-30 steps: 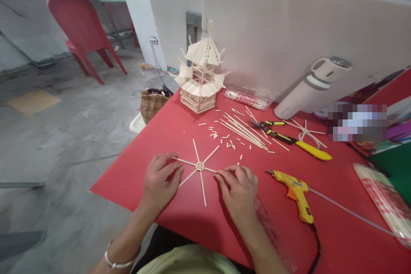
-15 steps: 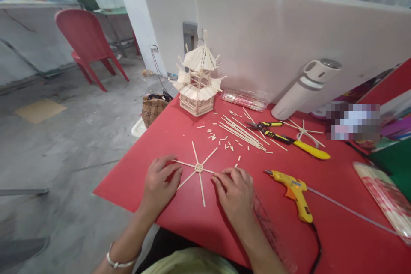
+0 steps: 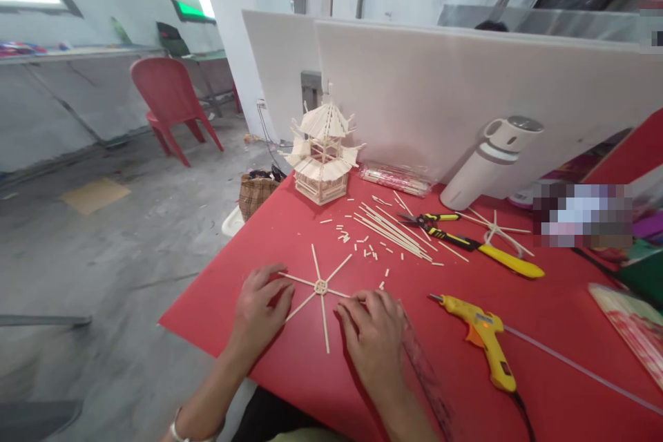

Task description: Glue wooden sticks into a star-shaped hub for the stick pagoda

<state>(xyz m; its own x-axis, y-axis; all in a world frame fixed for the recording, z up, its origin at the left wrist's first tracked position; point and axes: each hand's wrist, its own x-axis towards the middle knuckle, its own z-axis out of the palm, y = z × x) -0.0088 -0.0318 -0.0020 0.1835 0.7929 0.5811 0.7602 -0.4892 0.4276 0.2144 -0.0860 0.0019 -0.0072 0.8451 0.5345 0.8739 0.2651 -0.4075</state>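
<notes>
A six-spoked star of thin wooden sticks [image 3: 324, 321] lies flat on the red tabletop, its spokes meeting at a small ring-shaped hub [image 3: 320, 287]. My left hand [image 3: 262, 304] is on the star's left side, fingers apart and curved around the ends of two spokes; whether the fingertips touch them I cannot tell. At the right spoke's tip rests my right hand [image 3: 376, 331], its index finger by the stick end and its thumb a little apart below. Nothing is gripped in either hand.
A pagoda model [image 3: 324, 152] stands at the back. Loose sticks [image 3: 394, 231], short cut pieces [image 3: 344, 236], yellow-handled cutters [image 3: 466, 242], another stick star [image 3: 496, 228] and a white flask [image 3: 484, 162] lie or stand beyond my hands. At right is a yellow glue gun [image 3: 481, 331] with its cord.
The camera view has tilted up, so everything sits lower in the picture. My right thumb has moved slightly away from the right spoke's end. The star lies in the same place between my hands.
</notes>
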